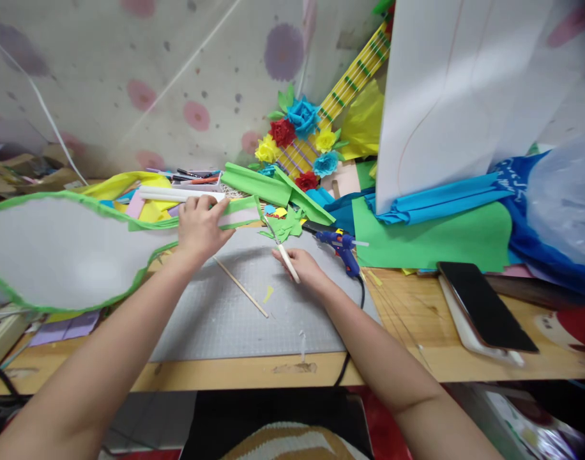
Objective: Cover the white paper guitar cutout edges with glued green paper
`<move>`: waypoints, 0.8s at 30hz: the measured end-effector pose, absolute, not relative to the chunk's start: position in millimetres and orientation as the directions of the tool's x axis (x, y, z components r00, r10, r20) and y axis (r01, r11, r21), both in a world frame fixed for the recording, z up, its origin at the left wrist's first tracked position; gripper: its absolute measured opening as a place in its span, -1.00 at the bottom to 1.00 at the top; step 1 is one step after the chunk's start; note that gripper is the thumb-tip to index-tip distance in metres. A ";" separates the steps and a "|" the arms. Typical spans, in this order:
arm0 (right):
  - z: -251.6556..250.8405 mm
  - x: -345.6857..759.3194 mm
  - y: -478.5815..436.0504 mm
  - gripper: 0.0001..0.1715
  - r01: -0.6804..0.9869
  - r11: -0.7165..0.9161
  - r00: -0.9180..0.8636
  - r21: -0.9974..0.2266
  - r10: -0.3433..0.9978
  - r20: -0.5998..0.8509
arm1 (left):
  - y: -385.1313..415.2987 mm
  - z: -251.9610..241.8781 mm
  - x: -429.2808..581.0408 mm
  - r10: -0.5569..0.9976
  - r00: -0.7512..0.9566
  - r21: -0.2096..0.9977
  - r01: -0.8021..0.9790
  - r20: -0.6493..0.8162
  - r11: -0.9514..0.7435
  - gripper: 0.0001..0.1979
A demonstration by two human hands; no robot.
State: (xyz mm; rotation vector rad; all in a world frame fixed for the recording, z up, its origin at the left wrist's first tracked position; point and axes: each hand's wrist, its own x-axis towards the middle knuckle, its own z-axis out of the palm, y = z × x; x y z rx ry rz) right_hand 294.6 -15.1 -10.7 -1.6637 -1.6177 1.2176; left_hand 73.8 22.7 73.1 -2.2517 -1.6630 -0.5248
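Note:
My left hand is closed over the narrow neck of a white guitar-shaped board edged with green paper. The board's wide body reaches out to the left, and the green-edged neck end sticks out right of my fingers. White-handled scissors are in my right hand, blades pointing up and left beside the neck's tip. Green paper scraps lie just beyond the blades. My hand partly hides the scissors' handles.
A grey cutting mat bears a thin wooden stick. On its right are a blue glue gun, green paper and a phone. Behind stands a flower-trimmed yellow paper guitar; a white panel leans at right.

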 end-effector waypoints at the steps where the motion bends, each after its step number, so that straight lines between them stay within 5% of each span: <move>1: -8.2 297.2 -15.2 -0.40 0.570 -0.134 -0.079 -0.810 0.973 -0.217 | 24.2 79.6 71.4 0.858 0.303 -0.030 0.947 0.415 -0.320 -0.45; 5: 0.4 300.6 -18.0 -0.47 0.700 -0.123 0.031 -0.703 0.989 -0.143 | 33.7 99.4 59.4 0.799 0.555 -0.061 0.828 0.232 -0.557 -0.41; 11: 0.1 297.7 -19.8 -0.53 0.653 -0.081 0.040 -0.753 0.997 -0.073 | 40.7 110.1 54.5 0.695 0.711 -0.069 0.703 0.112 -0.708 -0.38; 17: 4.0 322.6 -18.1 -0.54 0.434 0.070 -0.337 -0.898 0.937 -0.090 | 44.7 111.1 49.6 0.660 0.746 -0.098 0.666 0.091 -0.740 -0.40; 24: 20.1 336.2 -24.0 -0.51 0.541 0.155 -0.561 -0.827 0.798 -0.217 | 56.2 113.5 35.4 0.653 0.736 -0.116 0.675 0.180 -0.728 -0.44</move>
